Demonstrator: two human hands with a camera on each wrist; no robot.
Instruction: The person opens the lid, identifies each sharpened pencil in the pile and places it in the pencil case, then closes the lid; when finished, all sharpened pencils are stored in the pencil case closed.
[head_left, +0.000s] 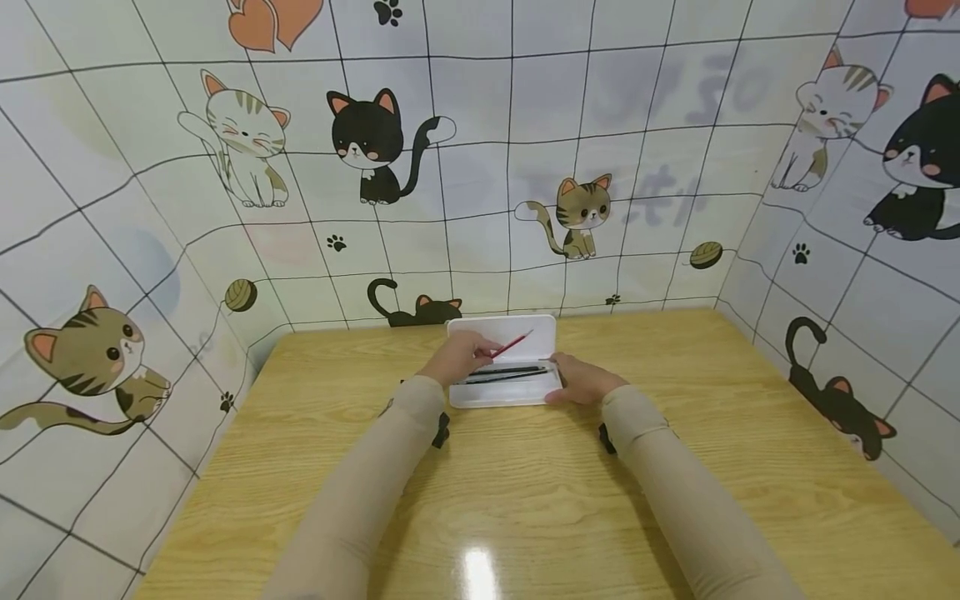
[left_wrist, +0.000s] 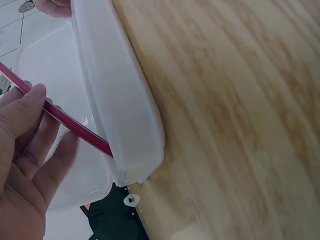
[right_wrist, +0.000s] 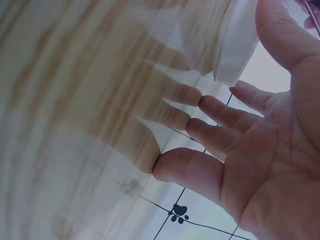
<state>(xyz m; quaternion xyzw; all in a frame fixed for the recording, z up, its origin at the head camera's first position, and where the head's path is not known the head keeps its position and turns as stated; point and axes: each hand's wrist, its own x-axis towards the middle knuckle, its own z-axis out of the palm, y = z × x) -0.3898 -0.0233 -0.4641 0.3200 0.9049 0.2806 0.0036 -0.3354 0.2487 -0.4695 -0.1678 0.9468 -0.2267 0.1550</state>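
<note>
My left hand (head_left: 459, 358) pinches a red pencil (head_left: 510, 345) between thumb and fingers, above the left part of an open white pencil case (head_left: 501, 397). In the left wrist view the red pencil (left_wrist: 75, 125) slants across the fingers, its lower end hidden behind the case wall (left_wrist: 125, 95). Several dark pencils (head_left: 506, 375) lie in the case. At the case's right end, my right hand (head_left: 585, 382) holds it between thumb and forefinger. The right wrist view has the other fingers (right_wrist: 215, 112) stretched out, their tips touching the tabletop.
The case stands on a shiny wood-grain table (head_left: 517, 483), near its back edge, with its lid (head_left: 536, 332) tilted up against the back. A wall (head_left: 480, 183) covering printed with cats and a grid rises behind and at both sides.
</note>
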